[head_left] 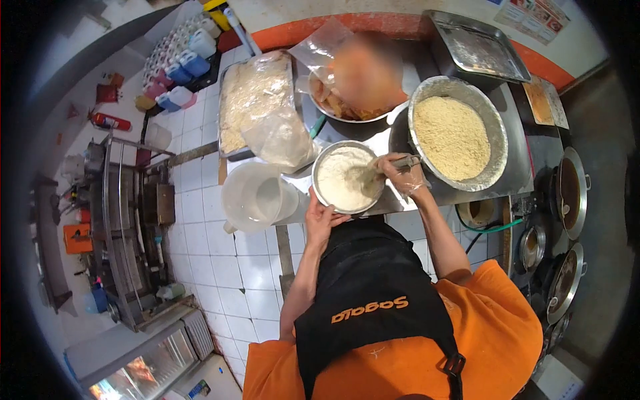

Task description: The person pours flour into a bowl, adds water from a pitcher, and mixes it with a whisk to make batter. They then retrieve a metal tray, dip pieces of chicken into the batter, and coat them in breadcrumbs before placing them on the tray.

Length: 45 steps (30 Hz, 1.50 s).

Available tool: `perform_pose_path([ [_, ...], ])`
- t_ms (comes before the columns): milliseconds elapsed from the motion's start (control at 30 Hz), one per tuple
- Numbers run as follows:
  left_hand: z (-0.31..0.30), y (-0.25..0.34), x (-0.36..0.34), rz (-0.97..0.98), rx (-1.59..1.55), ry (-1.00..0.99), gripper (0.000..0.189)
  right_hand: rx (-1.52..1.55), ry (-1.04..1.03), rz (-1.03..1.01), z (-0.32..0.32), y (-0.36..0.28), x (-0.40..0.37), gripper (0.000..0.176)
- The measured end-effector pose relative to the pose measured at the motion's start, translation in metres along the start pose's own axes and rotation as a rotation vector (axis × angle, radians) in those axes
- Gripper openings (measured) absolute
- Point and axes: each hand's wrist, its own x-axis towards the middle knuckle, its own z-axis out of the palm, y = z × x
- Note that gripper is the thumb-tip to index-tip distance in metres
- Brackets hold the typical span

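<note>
A round metal bowl of pale batter [346,177] sits on the steel counter [400,137] in front of me. My left hand [321,215] rests bare against the bowl's near rim. My right hand [403,175], in a thin clear glove, grips a whisk [373,172] by its handle, with the wire end down in the batter. Right of the bowl stands a large metal basin of yellow breadcrumbs [453,137].
A clear plastic jug [257,197] stands left of the bowl. Behind it lie a plastic-covered tray of crumbs [257,103], a bowl of fried pieces [353,100] and a steel tray [477,43]. Pots [570,193] line the right side. White tiled floor is on the left.
</note>
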Motion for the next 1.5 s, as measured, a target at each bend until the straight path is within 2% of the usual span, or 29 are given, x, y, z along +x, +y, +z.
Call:
perform_pose_path([
  [33, 0.005, -0.002, -0.002, 0.017, -0.041, -0.012, 0.077, -0.073, 0.094, -0.093, 0.014, 0.009, 0.003, 0.016],
  [67, 0.005, -0.001, -0.004, 0.030, -0.074, -0.028, 0.077, -0.115, 0.070, -0.217, 0.022, 0.018, -0.006, 0.017],
  [133, -0.001, 0.007, -0.001, -0.015, -0.054, -0.004, 0.079, -0.145, -0.054, -0.263, 0.018, 0.021, -0.011, 0.015],
  [200, -0.003, -0.001, -0.004, -0.044, -0.030, 0.019, 0.078, -0.057, -0.077, 0.024, -0.005, 0.016, 0.002, 0.014],
  [233, 0.001, -0.005, -0.004, -0.020, -0.064, 0.005, 0.076, -0.157, -0.005, -0.006, -0.004, 0.011, 0.007, 0.015],
  [333, -0.003, 0.003, 0.005, -0.023, -0.014, -0.009, 0.078, -0.253, -0.004, -0.111, 0.023, 0.008, -0.011, 0.017],
  [367, -0.006, 0.013, 0.005, -0.024, -0.055, -0.039, 0.078, -0.205, -0.083, -0.151, 0.014, 0.020, -0.006, 0.017],
  [400, -0.006, 0.011, 0.002, -0.019, -0.056, -0.032, 0.078, -0.089, -0.111, -0.004, 0.001, 0.020, -0.003, 0.017],
  [467, 0.000, -0.002, -0.003, -0.037, -0.017, -0.011, 0.076, -0.055, -0.015, -0.064, -0.001, 0.006, 0.006, 0.017],
  [500, -0.001, -0.010, 0.001, -0.011, -0.035, -0.014, 0.075, -0.163, 0.029, -0.122, 0.012, 0.007, 0.006, 0.015],
  [533, -0.004, -0.006, 0.002, -0.016, -0.033, -0.011, 0.075, -0.234, -0.032, -0.335, 0.024, 0.011, 0.006, 0.015],
  [600, -0.011, 0.013, 0.013, -0.088, 0.040, -0.034, 0.077, -0.601, -0.233, -0.436, 0.032, -0.023, 0.009, 0.016],
  [667, -0.014, 0.020, 0.019, -0.098, 0.047, -0.036, 0.077, -0.663, -0.455, -0.296, 0.032, -0.056, 0.029, 0.019],
  [733, -0.018, 0.021, 0.026, -0.089, 0.157, -0.052, 0.075, -0.738, -0.539, -0.515, 0.034, -0.069, 0.059, 0.017],
  [800, -0.019, 0.022, 0.027, -0.087, 0.173, -0.074, 0.076, -0.723, -0.574, -0.600, 0.038, -0.082, 0.084, 0.018],
  [867, -0.023, 0.018, 0.027, -0.059, 0.104, -0.099, 0.077, -0.713, -0.603, -0.421, 0.036, -0.100, 0.099, 0.023],
  [933, -0.021, 0.016, 0.028, -0.054, 0.096, -0.077, 0.076, -0.770, -0.582, -0.480, 0.021, -0.095, 0.111, 0.022],
  [1000, -0.019, 0.011, 0.026, -0.078, 0.084, -0.017, 0.074, -0.611, -0.538, -0.321, 0.004, -0.090, 0.106, 0.018],
  [1033, -0.018, 0.007, 0.028, -0.069, 0.073, -0.025, 0.076, -0.615, -0.549, -0.320, -0.003, -0.087, 0.099, 0.018],
  [1133, 0.006, 0.012, 0.009, -0.044, -0.078, 0.037, 0.072, -0.343, -0.245, -0.049, -0.019, -0.071, 0.060, 0.019],
  [1200, 0.022, -0.007, 0.000, -0.083, -0.186, 0.020, 0.067, -0.338, -0.109, -0.038, -0.027, -0.044, 0.033, 0.020],
  [1267, 0.027, -0.008, -0.004, -0.113, -0.294, -0.002, 0.062, -0.064, -0.046, -0.088, -0.032, 0.004, 0.009, 0.025],
  [1300, 0.026, 0.000, -0.010, -0.256, -0.168, -0.026, 0.058, -0.063, -0.051, -0.084, -0.027, -0.006, -0.007, 0.025],
  [1333, 0.022, 0.007, -0.012, -0.396, -0.039, -0.053, 0.054, -0.052, 0.033, 0.003, -0.017, -0.033, -0.022, 0.027],
  [1367, 0.012, 0.007, -0.006, -0.391, 0.100, -0.038, 0.053, -0.041, 0.117, 0.088, -0.013, -0.051, -0.030, 0.030],
  [1400, 0.002, 0.002, 0.000, -0.393, 0.103, -0.036, 0.053, -0.037, 0.117, 0.090, -0.020, -0.053, -0.034, 0.030],
  [1467, -0.013, -0.003, 0.010, -0.113, 0.165, 0.210, 0.049, -0.087, 0.133, 0.015, -0.042, -0.056, -0.044, 0.030],
  [1500, -0.016, -0.003, 0.015, -0.118, 0.167, 0.210, 0.049, -0.087, 0.154, 0.017, -0.046, -0.061, -0.049, 0.028],
])
